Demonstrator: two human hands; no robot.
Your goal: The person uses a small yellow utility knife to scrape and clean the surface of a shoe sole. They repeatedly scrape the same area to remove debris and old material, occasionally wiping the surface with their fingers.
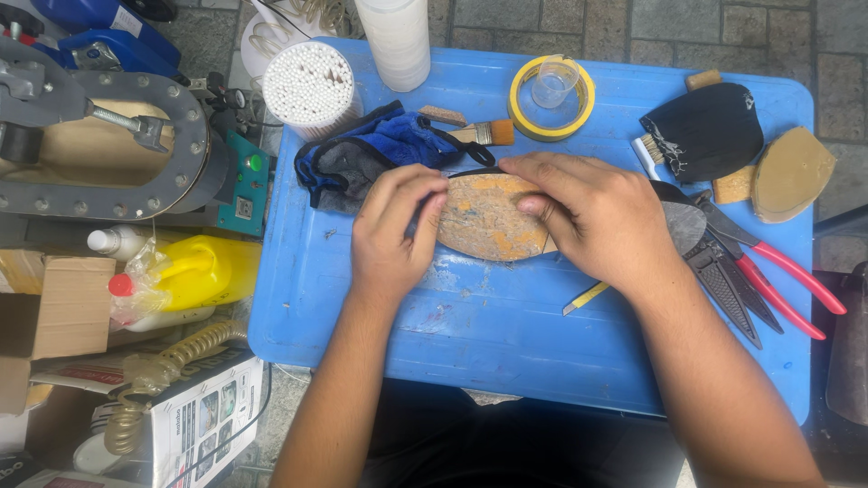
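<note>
A worn tan shoe sole, stained with glue and blue marks, lies flat on the blue plastic table. My left hand grips its left end, fingers curled over the edge. My right hand covers its right end, thumb pressing on the sole's face. A dark edge shows along the sole's top rim. A yellow pencil-like stick pokes out from under my right wrist.
Blue cloth, brush, yellow tape roll with a clear cup inside, black sole piece, tan heel piece, red-handled pliers and black shears lie around. A yellow bottle and grey machine stand left.
</note>
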